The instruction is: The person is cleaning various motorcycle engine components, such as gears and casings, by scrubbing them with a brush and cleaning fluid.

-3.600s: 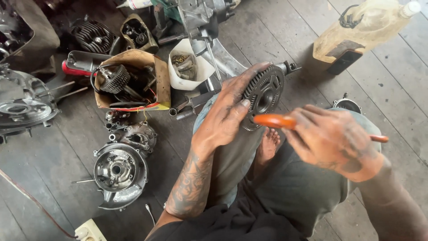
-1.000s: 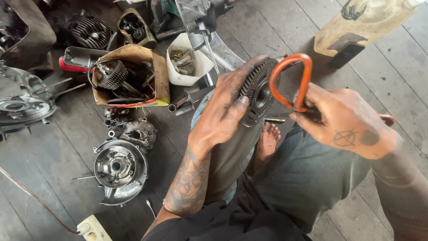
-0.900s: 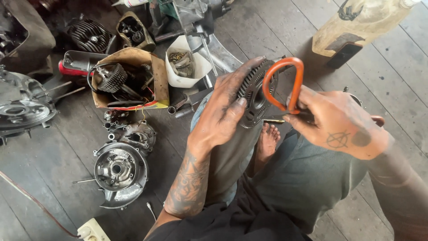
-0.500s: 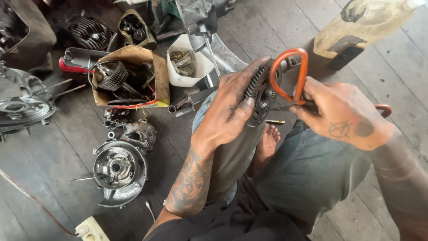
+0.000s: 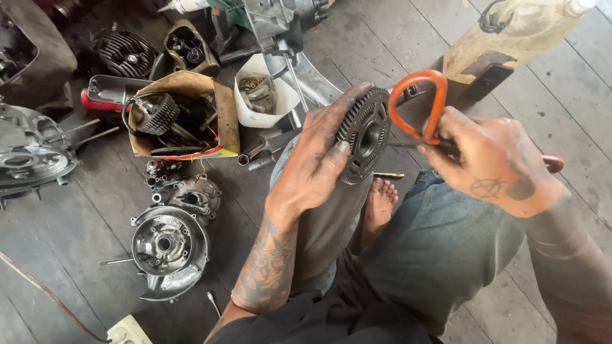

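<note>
Sitting on the plank floor [image 5: 395, 57], I clamp my left hand [image 5: 319, 165] around the toothed gear wheel [image 5: 364, 135] above my knee to steady it, while my right hand [image 5: 494, 162] clenches orange-handled pliers [image 5: 417, 105] at its hub, the cardboard parts box [image 5: 185, 114] beyond.

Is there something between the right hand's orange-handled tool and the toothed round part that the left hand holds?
Nothing visible stands between them. The left hand grips the toothed round part over the knee, and the orange-handled tool in the right hand is right beside its rim. Whether the tool tip touches it cannot be told.
</note>
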